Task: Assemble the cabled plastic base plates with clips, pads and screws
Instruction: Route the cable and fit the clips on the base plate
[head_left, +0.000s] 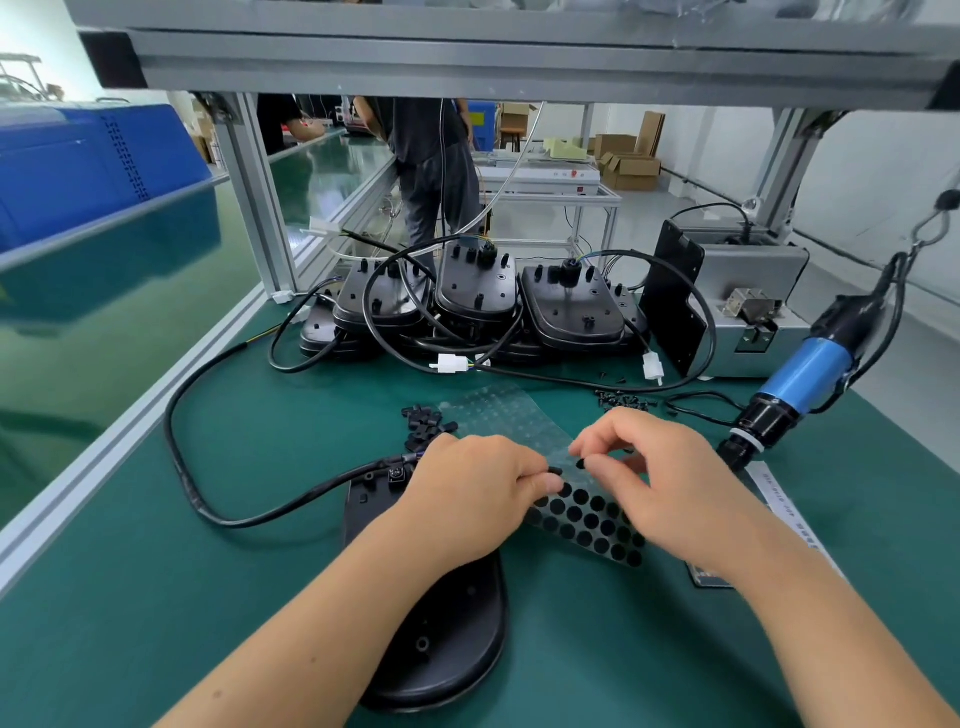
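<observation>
Pad-fitting stage, head view. The left hand (470, 499) pinches the near-left edge of a clear flexible backing sheet carrying rows of round black adhesive pads (587, 514), steadying it. The right hand (670, 478) closes thumb and forefinger on one small black pad (580, 462) at the boundary between the sheet's bare far half and its loaded near half. The glossy black oval plastic base plate (447, 639) lies directly beneath the left forearm, long axis running toward and away from the person, its thick black cable (182, 457) leaving the far end and looping left. The plate thus sits below and to the left of the pad-bearing hand; the placing move probably goes leftward and down, across the left wrist.
</observation>
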